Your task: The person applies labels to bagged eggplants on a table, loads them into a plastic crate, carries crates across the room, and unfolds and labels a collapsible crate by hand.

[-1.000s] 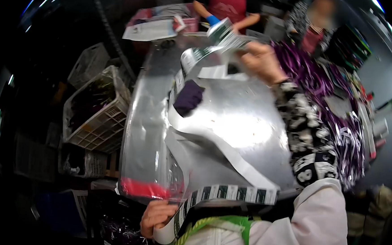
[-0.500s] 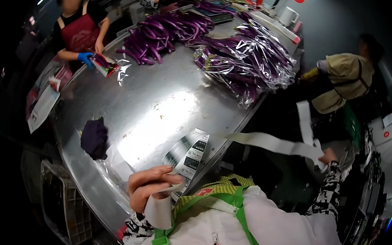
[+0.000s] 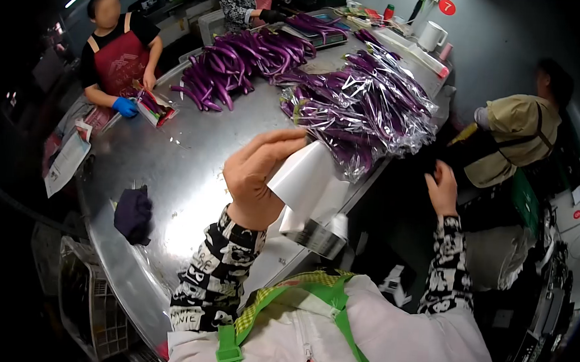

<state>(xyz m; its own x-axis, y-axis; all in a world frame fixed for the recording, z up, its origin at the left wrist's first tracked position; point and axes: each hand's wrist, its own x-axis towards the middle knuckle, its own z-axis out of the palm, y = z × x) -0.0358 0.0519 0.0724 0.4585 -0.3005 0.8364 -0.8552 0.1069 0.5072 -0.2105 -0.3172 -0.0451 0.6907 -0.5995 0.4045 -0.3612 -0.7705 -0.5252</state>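
Head view: the left hand (image 3: 260, 176) grips a looped white label strip (image 3: 303, 182) over the near edge of the metal table (image 3: 186, 141) — a light hold should spare it creases. The right hand (image 3: 443, 190), well apart, looks empty, loosely curled. Bagged eggplants (image 3: 367, 109) lie beyond — best kept clear of the loops.

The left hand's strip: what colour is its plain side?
White; the strip shows best in the head view.

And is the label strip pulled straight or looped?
Looped: the label strip bends in curves at the left hand, its printed part turned below the white.
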